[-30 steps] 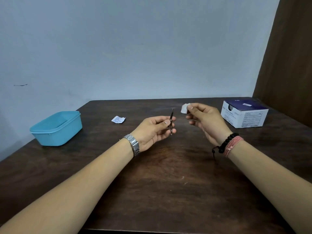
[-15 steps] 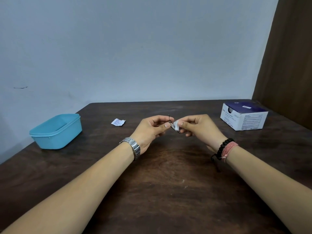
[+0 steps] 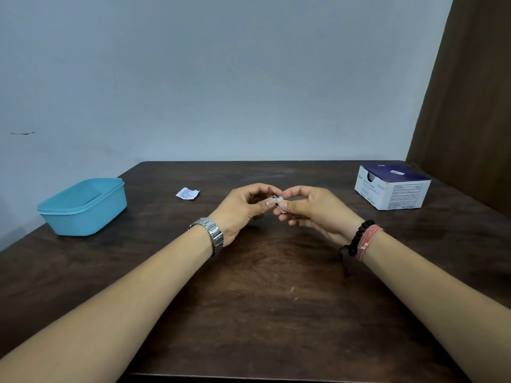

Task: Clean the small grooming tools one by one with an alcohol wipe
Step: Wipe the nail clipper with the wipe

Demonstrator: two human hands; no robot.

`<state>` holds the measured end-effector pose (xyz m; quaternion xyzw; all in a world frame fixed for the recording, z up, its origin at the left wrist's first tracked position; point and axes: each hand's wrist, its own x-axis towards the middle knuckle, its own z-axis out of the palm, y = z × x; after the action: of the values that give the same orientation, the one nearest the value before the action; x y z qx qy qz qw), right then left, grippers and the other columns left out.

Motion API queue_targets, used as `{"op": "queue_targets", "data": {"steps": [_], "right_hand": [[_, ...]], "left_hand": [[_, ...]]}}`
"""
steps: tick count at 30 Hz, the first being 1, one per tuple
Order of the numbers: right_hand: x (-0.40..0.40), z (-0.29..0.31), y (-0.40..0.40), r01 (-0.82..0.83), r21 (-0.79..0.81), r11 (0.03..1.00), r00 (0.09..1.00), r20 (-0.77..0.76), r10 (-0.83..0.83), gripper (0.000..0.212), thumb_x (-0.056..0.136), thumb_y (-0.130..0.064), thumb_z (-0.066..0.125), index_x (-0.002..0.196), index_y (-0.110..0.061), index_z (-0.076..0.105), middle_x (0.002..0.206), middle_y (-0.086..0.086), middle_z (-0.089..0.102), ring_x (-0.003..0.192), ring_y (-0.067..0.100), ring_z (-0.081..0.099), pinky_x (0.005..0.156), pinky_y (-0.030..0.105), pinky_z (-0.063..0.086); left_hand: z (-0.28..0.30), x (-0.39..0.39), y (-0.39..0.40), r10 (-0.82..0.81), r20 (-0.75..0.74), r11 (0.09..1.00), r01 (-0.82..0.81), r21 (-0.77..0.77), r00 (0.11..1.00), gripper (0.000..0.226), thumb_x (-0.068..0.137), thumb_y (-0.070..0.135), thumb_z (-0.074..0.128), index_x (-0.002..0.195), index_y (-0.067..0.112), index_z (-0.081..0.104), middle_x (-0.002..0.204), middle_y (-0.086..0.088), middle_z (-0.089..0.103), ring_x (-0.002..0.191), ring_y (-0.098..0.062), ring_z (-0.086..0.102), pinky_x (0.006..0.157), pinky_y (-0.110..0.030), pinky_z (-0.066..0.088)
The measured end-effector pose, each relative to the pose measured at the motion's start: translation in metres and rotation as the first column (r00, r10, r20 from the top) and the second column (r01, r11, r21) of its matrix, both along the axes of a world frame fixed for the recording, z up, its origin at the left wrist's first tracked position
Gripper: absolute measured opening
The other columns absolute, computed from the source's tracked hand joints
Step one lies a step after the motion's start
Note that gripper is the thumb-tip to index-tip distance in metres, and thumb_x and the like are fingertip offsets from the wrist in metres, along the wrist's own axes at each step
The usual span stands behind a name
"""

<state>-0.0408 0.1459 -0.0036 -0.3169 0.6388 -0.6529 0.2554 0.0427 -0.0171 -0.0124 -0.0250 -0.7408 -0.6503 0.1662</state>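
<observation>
My left hand (image 3: 243, 208) pinches the thin metal tool (image 3: 274, 200) above the tabletop (image 3: 262, 299); my right hand (image 3: 309, 208) pinches the wipe (image 3: 279, 201) round it (stiff, light, probably slippery, so grip near mid-shaft).

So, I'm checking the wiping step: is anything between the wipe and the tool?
Nothing visible. The right hand pinches the wipe directly onto the small metal tool, which the left hand holds. Fingers hide most of the tool.
</observation>
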Motion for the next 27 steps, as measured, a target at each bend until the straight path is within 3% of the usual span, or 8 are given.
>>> {"op": "queue_targets", "data": {"steps": [8,14,19,23,27], "right_hand": [[-0.0004,-0.0003,-0.0008,-0.017,-0.077,0.997,0.999,-0.040,0.014,0.011,0.088,-0.007,0.068,0.097,-0.011,0.062,0.084,0.008,0.073,0.071,0.012,0.064,0.065,0.020,0.053],[-0.0017,-0.0020,-0.0035,-0.031,-0.145,0.989,0.988,-0.157,0.008,0.025,0.085,0.003,0.069,0.103,-0.014,0.066,0.092,0.004,0.072,0.080,0.007,0.063,0.069,0.021,0.052],[-0.0034,-0.0015,-0.0036,0.038,-0.190,0.981,0.977,-0.197,-0.076,0.015,0.087,-0.001,0.068,0.096,-0.012,0.071,0.077,0.001,0.072,0.069,0.009,0.062,0.065,0.019,0.052],[-0.0054,-0.0018,-0.0032,0.077,-0.192,0.978,0.967,-0.225,-0.120,0.009,0.087,-0.008,0.070,0.093,-0.013,0.074,0.080,0.004,0.073,0.071,0.011,0.060,0.062,0.020,0.050],[-0.0058,-0.0004,-0.0032,0.116,-0.217,0.969,0.967,-0.199,-0.161,0.006,0.087,-0.010,0.070,0.091,-0.011,0.074,0.079,-0.006,0.072,0.069,0.001,0.060,0.061,0.017,0.048]], "left_hand": [[-0.0002,-0.0012,-0.0004,0.051,0.004,0.998,-0.051,0.025,0.999,0.015,0.090,0.012,0.065,0.092,0.025,0.071,0.094,0.005,0.068,0.090,-0.012,0.055,0.078,-0.029,0.043],[0.0007,-0.0022,0.0021,0.030,0.018,0.993,-0.032,0.115,0.999,0.008,0.090,0.011,0.063,0.091,0.019,0.066,0.087,-0.001,0.065,0.086,-0.012,0.054,0.075,-0.027,0.045],[0.0014,-0.0017,0.0024,-0.017,0.038,0.984,0.010,0.178,0.999,0.010,0.083,0.013,0.068,0.092,0.018,0.067,0.080,0.003,0.068,0.086,-0.013,0.057,0.076,-0.028,0.044],[0.0023,0.0000,0.0032,-0.050,0.068,0.979,0.035,0.200,0.996,0.011,0.085,0.018,0.066,0.096,0.016,0.067,0.084,0.003,0.070,0.082,-0.007,0.062,0.075,-0.025,0.048],[0.0048,0.0001,0.0060,-0.040,0.044,0.959,0.026,0.283,0.998,0.008,0.092,0.018,0.059,0.097,0.016,0.065,0.083,0.002,0.069,0.075,-0.007,0.062,0.069,-0.023,0.051]]}}
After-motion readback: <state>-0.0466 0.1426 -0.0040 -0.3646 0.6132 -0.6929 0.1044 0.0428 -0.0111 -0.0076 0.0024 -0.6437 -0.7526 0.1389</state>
